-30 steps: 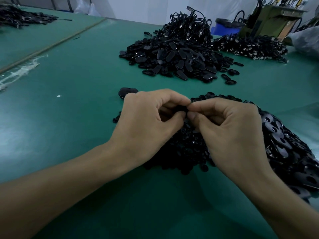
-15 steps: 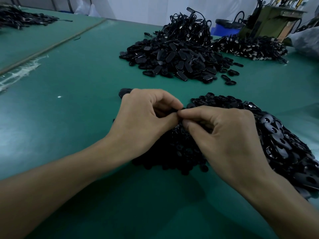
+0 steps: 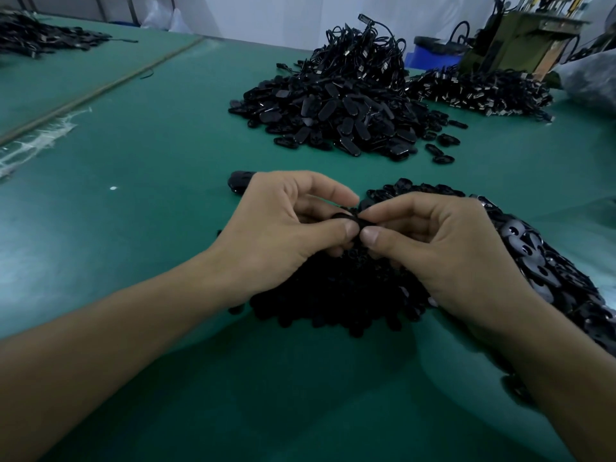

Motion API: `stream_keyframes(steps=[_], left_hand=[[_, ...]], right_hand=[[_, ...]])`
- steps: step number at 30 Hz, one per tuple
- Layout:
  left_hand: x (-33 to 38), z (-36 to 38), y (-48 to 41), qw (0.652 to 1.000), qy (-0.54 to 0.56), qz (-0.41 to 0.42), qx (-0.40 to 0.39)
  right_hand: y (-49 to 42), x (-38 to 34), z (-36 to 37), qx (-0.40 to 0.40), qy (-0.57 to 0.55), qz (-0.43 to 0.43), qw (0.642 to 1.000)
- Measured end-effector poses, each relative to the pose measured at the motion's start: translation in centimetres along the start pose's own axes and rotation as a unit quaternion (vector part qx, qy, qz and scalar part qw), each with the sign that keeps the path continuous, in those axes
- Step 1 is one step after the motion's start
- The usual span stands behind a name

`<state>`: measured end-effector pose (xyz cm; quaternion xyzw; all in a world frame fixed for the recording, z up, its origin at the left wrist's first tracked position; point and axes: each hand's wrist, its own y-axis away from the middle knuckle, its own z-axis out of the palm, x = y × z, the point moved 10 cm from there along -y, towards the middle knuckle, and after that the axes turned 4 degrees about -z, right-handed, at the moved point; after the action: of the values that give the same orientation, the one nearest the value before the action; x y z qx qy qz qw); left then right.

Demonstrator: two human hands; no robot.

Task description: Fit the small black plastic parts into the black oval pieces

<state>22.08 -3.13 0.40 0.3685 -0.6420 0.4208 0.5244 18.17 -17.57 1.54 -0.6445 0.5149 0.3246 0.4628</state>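
My left hand and my right hand meet above a heap of small black plastic parts. Between thumb and forefinger of the left hand sits a black oval piece. My right fingertips pinch the same piece from the right; whether a small part is between them is hidden. A second heap of black oval pieces spreads under and beyond my right wrist. One single oval piece lies on the mat just behind my left hand.
The green table mat carries a large pile of black oval pieces at the middle back, topped with black cords. More cord parts lie back right beside a green machine. Another dark pile is far left.
Both hands have shifted slightly left and the fingers have opened a little, so the black oval piece now shows between the thumbs. The heaps have not moved.
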Motion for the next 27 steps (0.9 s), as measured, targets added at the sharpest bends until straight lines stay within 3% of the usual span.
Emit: stream_keyframes(steps=[12,23,25,27], left_hand=[[0.4,-0.2,-0.1,0.999,-0.037,0.013,0.005],[1.4,-0.9,-0.4,0.993,-0.091,0.066,0.022],[1.5,-2.4,-0.8,0.991,-0.1,0.068,0.059],[1.1,-5.0,-1.5,0.986,-0.103,0.061,0.12]], right_hand=[[-0.1,0.0,-0.2,0.034,0.095,-0.009,0.995],[-0.4,-0.9,-0.1,0.011,0.061,-0.055,0.997],[-0.7,-1.1,-1.7,0.041,0.121,-0.065,0.99],[-0.7,-1.0,-4.0,0.086,0.249,-0.069,0.962]])
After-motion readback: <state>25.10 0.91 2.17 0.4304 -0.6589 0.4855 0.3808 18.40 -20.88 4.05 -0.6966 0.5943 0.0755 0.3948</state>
